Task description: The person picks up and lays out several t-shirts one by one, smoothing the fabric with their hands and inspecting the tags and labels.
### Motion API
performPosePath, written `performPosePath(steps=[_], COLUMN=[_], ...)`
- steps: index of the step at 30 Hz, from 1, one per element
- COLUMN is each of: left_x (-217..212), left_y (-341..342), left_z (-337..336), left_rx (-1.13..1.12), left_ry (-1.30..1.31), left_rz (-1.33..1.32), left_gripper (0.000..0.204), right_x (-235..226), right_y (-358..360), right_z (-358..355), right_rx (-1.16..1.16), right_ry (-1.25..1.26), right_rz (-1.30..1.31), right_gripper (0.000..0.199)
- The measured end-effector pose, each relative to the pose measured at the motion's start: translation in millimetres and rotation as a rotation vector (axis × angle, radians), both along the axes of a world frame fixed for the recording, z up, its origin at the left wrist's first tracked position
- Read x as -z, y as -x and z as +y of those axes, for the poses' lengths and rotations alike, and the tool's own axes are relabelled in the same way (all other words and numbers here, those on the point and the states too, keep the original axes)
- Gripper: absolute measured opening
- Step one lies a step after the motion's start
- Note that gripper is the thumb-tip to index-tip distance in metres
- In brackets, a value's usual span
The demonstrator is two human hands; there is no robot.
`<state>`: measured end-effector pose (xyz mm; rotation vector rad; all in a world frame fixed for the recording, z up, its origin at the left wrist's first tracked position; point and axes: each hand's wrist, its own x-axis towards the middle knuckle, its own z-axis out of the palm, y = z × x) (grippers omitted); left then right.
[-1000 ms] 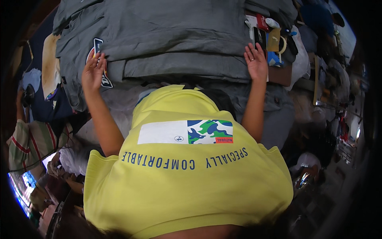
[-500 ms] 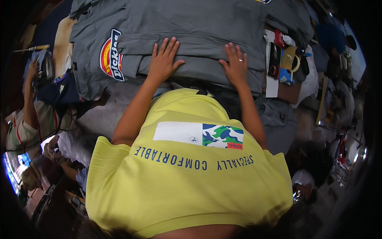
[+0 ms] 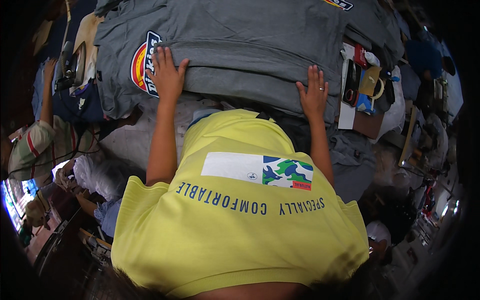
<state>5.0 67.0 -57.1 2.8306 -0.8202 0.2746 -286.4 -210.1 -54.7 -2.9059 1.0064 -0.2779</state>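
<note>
A grey garment (image 3: 240,37) with a red, yellow and blue printed emblem (image 3: 141,65) lies spread on the worktable in front of me. A long fold runs across its near part. My left hand (image 3: 168,74) rests flat on the cloth at the left end of that fold, fingers spread, partly covering the emblem. Toward the fold's right end, my right hand (image 3: 313,95) lies flat, a ring on one finger. Neither hand grips anything. Part of a second similar emblem (image 3: 340,4) shows at the far edge.
Right of the garment sit scissors (image 3: 351,90), a tape roll (image 3: 378,89) and small packets on a brown board (image 3: 367,124). At far left, a co-worker's arm (image 3: 47,95) is beside a clothes iron (image 3: 77,65). More grey cloth (image 3: 350,150) hangs at my right.
My left hand has slid left along the fold onto the emblem. My right hand has moved slightly right and nearer. The iron on the left now stands tilted up, away from the co-worker's hand.
</note>
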Motion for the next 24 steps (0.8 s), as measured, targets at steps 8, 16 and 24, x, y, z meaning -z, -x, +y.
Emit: performPosePath(steps=[8, 16, 24], left_x=[5, 5, 8], left_y=[-3, -3, -48], left_z=[2, 0, 6], left_rx=[-0.031, -0.058, -0.218], left_ry=[0.115, 0.180, 0.733], left_rz=[0.057, 0.083, 0.329], left_gripper=[0.075, 0.083, 0.062], right_x=[-1, 14, 9], right_y=[10, 50, 47], right_z=[-10, -42, -39], right_rx=[0.034, 0.369, 0.389], right_ry=[0.047, -0.095, -0.145], right_rz=[0.025, -0.196, -0.261], right_gripper=[0.063, 0.071, 0.076])
